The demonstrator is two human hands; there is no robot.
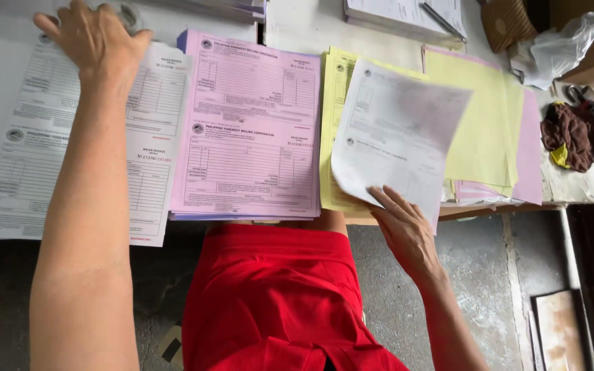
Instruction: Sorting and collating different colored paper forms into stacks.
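My left hand [97, 41] lies flat, fingers spread, on the white forms [70, 151] left of the pink stack [249, 130]. My right hand [403, 227] pinches a lifted white sheet [397, 130] right of that stack.

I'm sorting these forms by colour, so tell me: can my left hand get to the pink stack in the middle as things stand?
Probably yes. The left hand rests flat on the white stack, directly beside the pink stack, whose top is uncovered. The right hand is off to the other side, lifting a white sheet.

White ruled forms [49, 137], pink printed forms [252, 130], yellow sheets [482, 130], red shorts [276, 295], brown rag [572, 134], grey concrete floor [489, 268]
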